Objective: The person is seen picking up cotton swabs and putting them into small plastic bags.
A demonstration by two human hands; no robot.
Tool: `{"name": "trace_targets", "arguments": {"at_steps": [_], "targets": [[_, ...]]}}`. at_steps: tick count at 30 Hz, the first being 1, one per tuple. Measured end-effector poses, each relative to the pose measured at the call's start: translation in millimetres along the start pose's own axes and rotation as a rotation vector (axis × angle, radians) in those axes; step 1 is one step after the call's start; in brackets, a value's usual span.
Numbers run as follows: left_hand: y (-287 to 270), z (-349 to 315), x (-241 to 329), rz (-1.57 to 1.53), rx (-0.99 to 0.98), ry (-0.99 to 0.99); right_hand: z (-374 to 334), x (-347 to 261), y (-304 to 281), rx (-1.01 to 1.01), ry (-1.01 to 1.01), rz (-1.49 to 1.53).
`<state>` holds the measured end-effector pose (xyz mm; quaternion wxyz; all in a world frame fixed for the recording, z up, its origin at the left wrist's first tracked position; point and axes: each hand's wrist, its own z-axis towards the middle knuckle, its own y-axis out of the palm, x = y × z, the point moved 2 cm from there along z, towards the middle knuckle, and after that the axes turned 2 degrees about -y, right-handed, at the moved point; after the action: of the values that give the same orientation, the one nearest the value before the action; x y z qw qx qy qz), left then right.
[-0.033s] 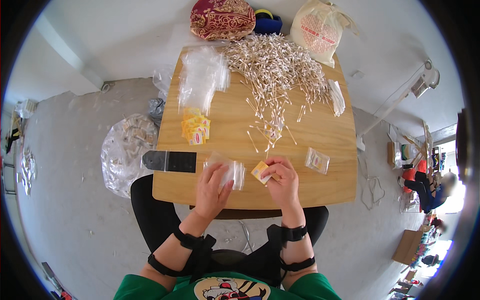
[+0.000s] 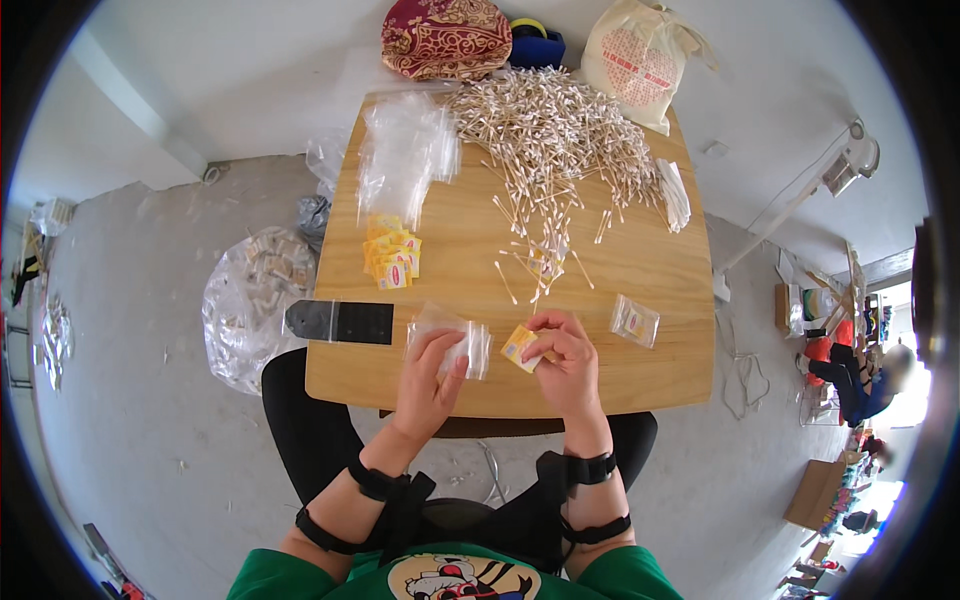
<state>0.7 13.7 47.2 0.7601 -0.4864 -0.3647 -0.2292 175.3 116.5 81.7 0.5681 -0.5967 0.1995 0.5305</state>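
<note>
My right hand (image 2: 568, 368) is closed in a pinch round a small yellow-and-white card (image 2: 518, 346) held just above the near part of the table. Over a small stack of clear plastic bags (image 2: 477, 350) lies my left hand (image 2: 427, 385), its thumb and fingers apart and touching the bags. To the right of my right hand rests a filled clear bag (image 2: 634, 321) with a yellow card in it. A loose pile of yellow cards (image 2: 393, 258) sits farther left. Several cotton swabs (image 2: 503, 284) lie just beyond my right hand, partly over another yellow card.
A big heap of cotton swabs (image 2: 560, 125) covers the far table (image 2: 640, 270), beside clear bags (image 2: 405, 150). Near the left edge lies a black strip (image 2: 345, 323). Behind stand a patterned red bundle (image 2: 445, 38), a blue tape dispenser (image 2: 537, 48) and a cloth bag (image 2: 640, 65).
My left hand has shifted very slightly on the bags. The card in my right hand has turned a little; everything else is the same.
</note>
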Motion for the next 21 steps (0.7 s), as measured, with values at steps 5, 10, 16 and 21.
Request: {"name": "trace_targets", "arguments": {"at_steps": [5, 10, 16, 21], "targets": [[7, 15, 19, -1.024, -0.360, -0.648, -3, -14, 1, -0.195, -0.093, 0.275], [-1, 26, -21, -0.723, 0.019, -0.626, -11, -4, -10, -0.118, 0.002, 0.034], [-34, 61, -98, 0.035, 0.227, -0.497, -36, 54, -47, -0.092, 0.041, -0.412], [-28, 64, -86, 0.481, 0.366, -0.105, -19, 65, -20, -0.085, -0.106, -0.432]]}}
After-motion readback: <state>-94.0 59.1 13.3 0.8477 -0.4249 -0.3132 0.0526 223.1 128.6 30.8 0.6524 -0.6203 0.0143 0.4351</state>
